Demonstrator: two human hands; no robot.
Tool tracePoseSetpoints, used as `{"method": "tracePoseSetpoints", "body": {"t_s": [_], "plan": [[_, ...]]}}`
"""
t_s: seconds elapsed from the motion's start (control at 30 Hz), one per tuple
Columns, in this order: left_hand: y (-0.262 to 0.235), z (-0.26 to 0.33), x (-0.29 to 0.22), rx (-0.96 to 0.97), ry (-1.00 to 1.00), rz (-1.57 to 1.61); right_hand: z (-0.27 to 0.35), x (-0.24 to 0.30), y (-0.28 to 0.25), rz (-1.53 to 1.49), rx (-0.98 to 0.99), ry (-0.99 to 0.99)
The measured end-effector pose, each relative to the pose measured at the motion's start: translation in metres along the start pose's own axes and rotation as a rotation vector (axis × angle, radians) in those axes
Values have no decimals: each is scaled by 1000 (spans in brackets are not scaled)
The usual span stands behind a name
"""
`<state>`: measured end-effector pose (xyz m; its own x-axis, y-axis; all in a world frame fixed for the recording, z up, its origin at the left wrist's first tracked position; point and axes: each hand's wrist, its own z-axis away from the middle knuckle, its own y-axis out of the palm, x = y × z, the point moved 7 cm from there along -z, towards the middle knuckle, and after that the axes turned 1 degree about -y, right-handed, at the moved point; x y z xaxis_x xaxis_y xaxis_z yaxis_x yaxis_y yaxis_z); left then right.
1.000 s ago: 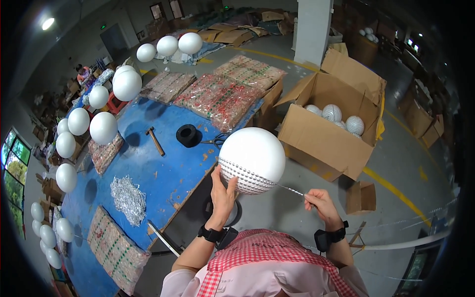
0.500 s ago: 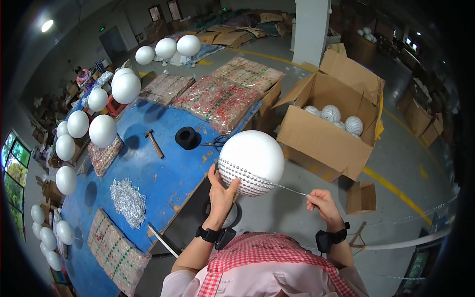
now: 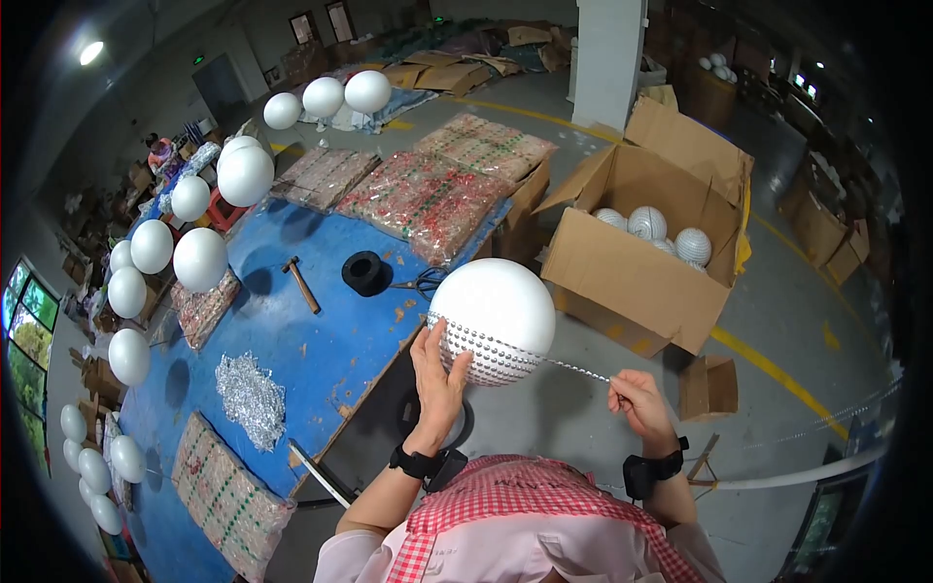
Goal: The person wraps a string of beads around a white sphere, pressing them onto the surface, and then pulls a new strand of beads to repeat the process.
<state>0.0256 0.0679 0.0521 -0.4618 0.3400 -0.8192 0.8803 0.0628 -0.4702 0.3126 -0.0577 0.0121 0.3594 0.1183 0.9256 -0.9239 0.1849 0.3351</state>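
Observation:
A large white ball is in front of me, its lower part wrapped in rows of silver beads. My left hand presses on its left side, thumb over the bead rows and fingers up along the edge. Between the thumb and fingers of my right hand, a silver bead string is pinched. The string runs taut from the ball's right side to that hand. What supports the ball from below is hidden.
A blue worktable holds a hammer, a black spool, scissors and a silver bead pile. Several white balls stand along its far side. Right of me, an open carton contains wrapped balls.
My right hand has shifted slightly right, still pinching the bead string. My left fingers have slid a little up and around the ball's side.

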Motion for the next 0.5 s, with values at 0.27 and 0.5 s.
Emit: {"method": "tracePoseSetpoints", "body": {"t_s": [0.27, 0.5], "plan": [[1, 0, 3, 10, 17, 8, -4, -10, 1, 87, 47, 85], [0, -5, 3, 69, 79, 38, -7, -11, 8, 174, 48, 113]]}}
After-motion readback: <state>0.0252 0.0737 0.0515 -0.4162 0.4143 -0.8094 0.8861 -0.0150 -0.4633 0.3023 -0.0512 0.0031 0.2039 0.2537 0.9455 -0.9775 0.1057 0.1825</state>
